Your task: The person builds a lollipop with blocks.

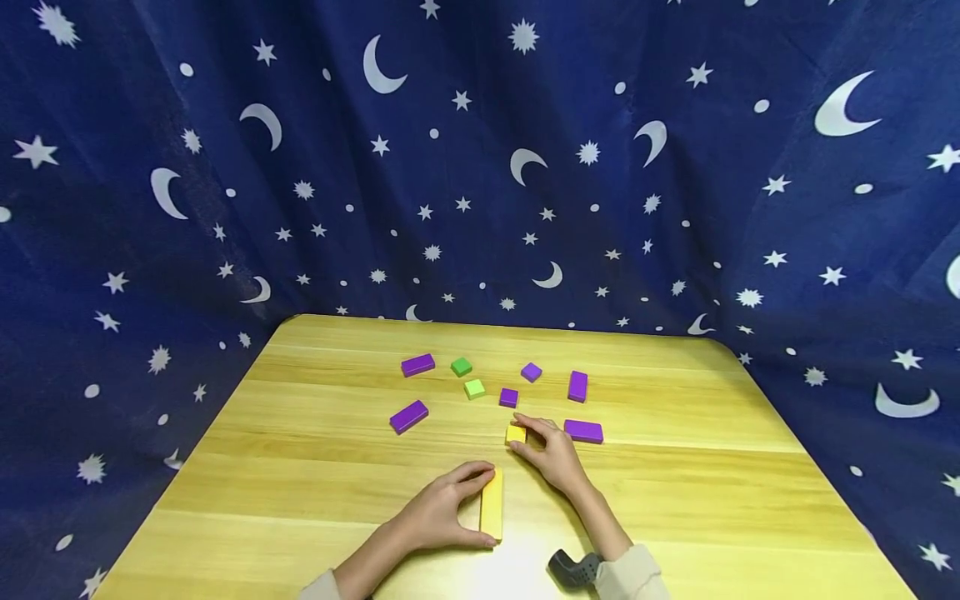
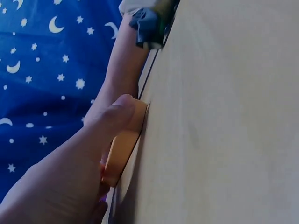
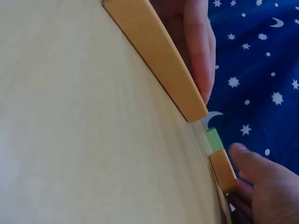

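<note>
My left hand (image 1: pixel 435 514) grips a long yellow block (image 1: pixel 491 506) by its two ends, with the thumb at the near end and the fingertips at the far one. The block lies on the table, and in the left wrist view the thumb presses on the end of the yellow block (image 2: pixel 123 154). Farther from me, my right hand (image 1: pixel 552 454) pinches a small yellow block (image 1: pixel 515 434) between thumb and fingers. In the right wrist view that small block (image 3: pixel 224 171) sits on the tabletop beside the thumb, past the long block (image 3: pixel 161 60).
Beyond the hands lie a green block (image 1: pixel 461 367), a light green block (image 1: pixel 475 389) and two small purple blocks (image 1: pixel 508 397). Longer purple blocks lie to the left (image 1: pixel 408 417) and right (image 1: pixel 583 431). A starry blue curtain (image 1: pixel 480 167) hangs behind the wooden table (image 1: pixel 262 475).
</note>
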`<state>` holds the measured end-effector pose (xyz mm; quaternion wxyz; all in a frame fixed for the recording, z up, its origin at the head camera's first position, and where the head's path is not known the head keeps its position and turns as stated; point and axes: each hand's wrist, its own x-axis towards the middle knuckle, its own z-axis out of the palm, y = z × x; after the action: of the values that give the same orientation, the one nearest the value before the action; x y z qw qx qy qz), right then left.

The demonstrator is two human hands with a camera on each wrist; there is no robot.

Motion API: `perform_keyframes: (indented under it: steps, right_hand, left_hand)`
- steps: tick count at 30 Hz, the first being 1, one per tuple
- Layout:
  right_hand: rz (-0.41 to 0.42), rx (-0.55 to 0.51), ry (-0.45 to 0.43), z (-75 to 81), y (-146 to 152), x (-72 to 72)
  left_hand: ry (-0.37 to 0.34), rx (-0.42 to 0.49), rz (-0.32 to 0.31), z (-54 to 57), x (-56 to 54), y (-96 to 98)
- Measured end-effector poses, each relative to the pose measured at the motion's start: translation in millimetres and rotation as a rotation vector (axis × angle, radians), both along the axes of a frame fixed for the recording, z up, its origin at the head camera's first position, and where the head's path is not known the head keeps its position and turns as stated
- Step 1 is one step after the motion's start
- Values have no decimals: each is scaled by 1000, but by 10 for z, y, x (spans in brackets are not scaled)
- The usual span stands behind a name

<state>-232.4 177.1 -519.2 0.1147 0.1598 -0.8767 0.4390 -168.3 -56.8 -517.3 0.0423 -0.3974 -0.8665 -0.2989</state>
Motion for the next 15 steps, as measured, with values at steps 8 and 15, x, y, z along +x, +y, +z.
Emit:
perform_keyframes:
  steps: [8,15]
  right_hand:
    - [-30,-24,27,26,23,18]
    - [-21,-11,20,20,-10,24]
  left_hand:
    - [1,109,9,-81,181,-38]
    - [159,149,30,-136,189,-32]
